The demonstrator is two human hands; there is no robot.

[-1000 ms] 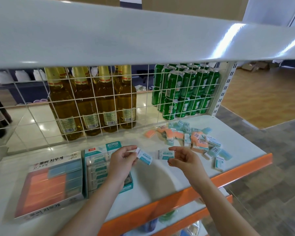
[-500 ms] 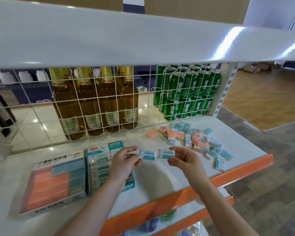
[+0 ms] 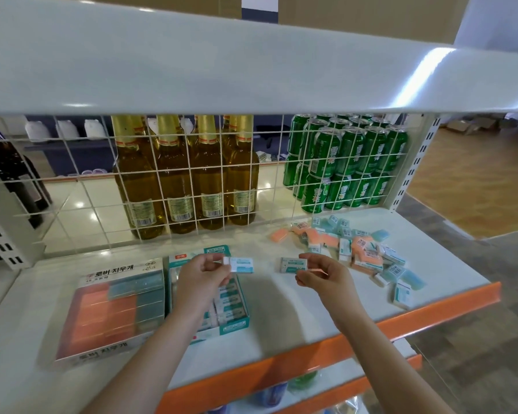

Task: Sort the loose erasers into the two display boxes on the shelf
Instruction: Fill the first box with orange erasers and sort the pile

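Note:
My left hand (image 3: 202, 276) pinches a white eraser with a teal sleeve (image 3: 241, 264) above the teal display box (image 3: 235, 325), which holds rows of the same erasers. My right hand (image 3: 322, 271) pinches a second teal-sleeved eraser (image 3: 290, 265) over the white shelf. Both erasers lie level, end to end with a gap between them. Further left stands a second display box (image 3: 114, 352) holding orange and grey-blue erasers. A pile of loose erasers (image 3: 359, 249), orange, pale blue and teal-sleeved, lies at the right of the shelf.
A white wire grid (image 3: 192, 180) backs the shelf, with amber bottles (image 3: 177, 180) and green cans (image 3: 347, 162) behind it. An upper shelf (image 3: 251, 61) overhangs. The orange front edge (image 3: 431, 318) bounds the shelf; a lower shelf sits beneath it.
The eraser in my left hand has turned from tilted to level. My right hand has kept its eraser nearly still.

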